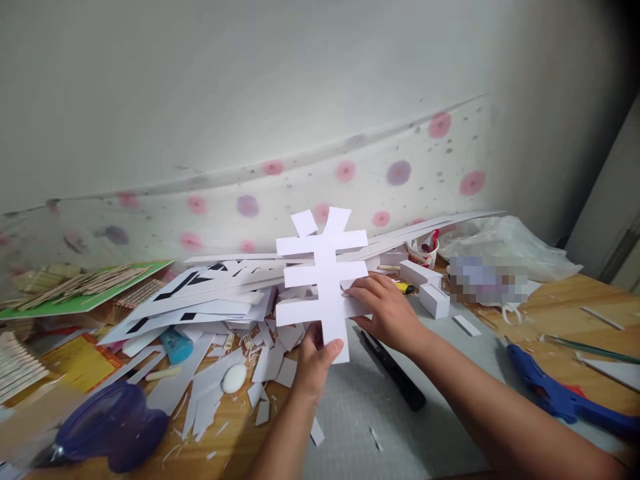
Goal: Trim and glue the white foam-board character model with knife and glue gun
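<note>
A white card cut-out (327,267) is held upright above the grey cutting mat (360,440). It has a vertical stem, three crossbars and two slanted tabs on top. My left hand (317,363) grips the bottom of the stem, its thumb on the front face. My right hand (385,310) holds the right side near the lower crossbars, with some fingertips hidden behind the card. A black utility knife (393,370) lies on the mat below my right hand.
White card sheets (200,293) and scraps cover the left side. A blue tape dispenser (110,427) is front left. At right lie a blue glue gun (560,393) and a plastic bag (510,247). Small white boxes (434,300) and a cup (423,252) stand behind the mat.
</note>
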The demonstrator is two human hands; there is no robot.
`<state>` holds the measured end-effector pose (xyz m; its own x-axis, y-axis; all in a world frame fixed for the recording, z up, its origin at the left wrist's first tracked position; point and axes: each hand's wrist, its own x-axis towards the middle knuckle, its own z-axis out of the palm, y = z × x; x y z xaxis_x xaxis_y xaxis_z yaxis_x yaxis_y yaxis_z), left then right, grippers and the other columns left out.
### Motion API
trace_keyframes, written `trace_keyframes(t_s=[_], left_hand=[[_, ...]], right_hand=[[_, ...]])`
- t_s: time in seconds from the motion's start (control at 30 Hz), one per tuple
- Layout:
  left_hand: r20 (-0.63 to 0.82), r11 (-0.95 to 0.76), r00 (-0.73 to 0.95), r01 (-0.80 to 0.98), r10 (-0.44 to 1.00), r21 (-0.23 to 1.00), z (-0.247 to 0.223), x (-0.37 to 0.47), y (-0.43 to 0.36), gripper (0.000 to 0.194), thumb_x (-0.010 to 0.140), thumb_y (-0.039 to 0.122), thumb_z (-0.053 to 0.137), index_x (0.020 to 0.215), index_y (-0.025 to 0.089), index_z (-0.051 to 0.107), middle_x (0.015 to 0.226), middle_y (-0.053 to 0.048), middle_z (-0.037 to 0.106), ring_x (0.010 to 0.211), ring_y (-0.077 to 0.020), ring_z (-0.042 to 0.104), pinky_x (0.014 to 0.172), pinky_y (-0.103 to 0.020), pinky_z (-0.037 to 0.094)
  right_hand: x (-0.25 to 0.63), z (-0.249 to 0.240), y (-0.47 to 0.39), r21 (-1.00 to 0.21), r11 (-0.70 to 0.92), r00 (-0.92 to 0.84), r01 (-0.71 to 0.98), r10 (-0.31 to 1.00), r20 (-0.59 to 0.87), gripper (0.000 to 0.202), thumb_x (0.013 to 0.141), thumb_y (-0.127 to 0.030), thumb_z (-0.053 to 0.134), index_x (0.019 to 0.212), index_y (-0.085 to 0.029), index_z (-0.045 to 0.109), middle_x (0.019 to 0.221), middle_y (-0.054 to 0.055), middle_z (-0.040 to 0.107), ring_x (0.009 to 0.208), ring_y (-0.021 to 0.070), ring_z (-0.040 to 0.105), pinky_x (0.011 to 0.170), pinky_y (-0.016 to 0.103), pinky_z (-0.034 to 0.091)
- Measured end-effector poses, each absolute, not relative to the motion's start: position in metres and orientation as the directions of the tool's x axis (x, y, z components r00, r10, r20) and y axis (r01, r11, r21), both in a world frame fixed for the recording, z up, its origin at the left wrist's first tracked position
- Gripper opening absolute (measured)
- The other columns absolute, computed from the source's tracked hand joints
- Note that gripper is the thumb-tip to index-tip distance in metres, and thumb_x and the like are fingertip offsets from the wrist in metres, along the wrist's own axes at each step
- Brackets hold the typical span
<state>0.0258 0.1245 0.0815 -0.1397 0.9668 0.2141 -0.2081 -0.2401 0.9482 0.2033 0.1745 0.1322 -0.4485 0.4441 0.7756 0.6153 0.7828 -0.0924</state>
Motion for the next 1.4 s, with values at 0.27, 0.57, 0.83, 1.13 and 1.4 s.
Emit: trace_keyframes(t_s=[0.27,0.57,0.83,1.13,1.4], left_hand=[[0.204,-0.220,-0.101,-0.185,0.974,0.958,0.070,0.029,0.128,0.058,0.059,0.037,0.078,0.112,0.018,0.061,0.113,-0.008,0.068,0.107,-0.0285,0.060,0.092,-0.038,0.046],[0.100,-0.125,-0.115,-0.229,0.988,0.965,0.069,0.037,0.124,0.063,0.055,0.036,0.080,0.113,0.019,0.060,0.105,-0.008,0.069,0.105,-0.0307,0.060,0.090,-0.040,0.046],[0.119,-0.144,-0.125,-0.216,0.985,0.966,0.069,0.035,0.123,0.065,0.057,0.035,0.079,0.116,0.020,0.058,0.109,-0.008,0.068,0.110,-0.0307,0.059,0.096,-0.041,0.044],[0.105,-0.118,-0.070,-0.201,0.992,0.972,0.067,0.038,0.121,0.071,0.056,0.037,0.080,0.121,0.020,0.057,0.117,-0.010,0.067,0.110,-0.0313,0.059,0.095,-0.042,0.046],[0.127,-0.137,-0.059,-0.207,0.990,0.969,0.063,0.042,0.118,0.070,0.059,0.036,0.078,0.123,0.020,0.056,0.114,-0.010,0.067,0.110,-0.0309,0.059,0.097,-0.042,0.045]], right_hand=[[0.205,0.106,0.184,-0.316,0.838,-0.380,0.445,0.496,0.781,0.037,0.072,-0.007,0.061,0.107,-0.019,0.059,0.109,0.011,0.067,0.103,0.0250,0.062,0.088,0.043,0.051],[0.212,0.097,0.184,-0.288,0.852,-0.382,0.437,0.466,0.798,0.040,0.072,-0.010,0.056,0.110,-0.022,0.057,0.107,0.008,0.070,0.100,0.0240,0.066,0.097,0.047,0.045],[0.205,0.096,0.177,-0.187,0.787,-0.393,0.587,0.480,0.785,0.046,0.071,-0.006,0.054,0.115,-0.020,0.054,0.114,0.011,0.068,0.104,0.0268,0.063,0.097,0.050,0.042],[0.204,0.100,0.173,-0.173,0.793,-0.400,0.584,0.467,0.789,0.038,0.065,-0.007,0.054,0.100,-0.019,0.057,0.105,0.010,0.071,0.092,0.0255,0.066,0.091,0.047,0.042],[0.207,0.101,0.174,-0.190,0.798,-0.407,0.572,0.478,0.779,0.032,0.061,-0.007,0.054,0.090,-0.019,0.059,0.101,0.008,0.072,0.089,0.0248,0.066,0.087,0.044,0.044]])
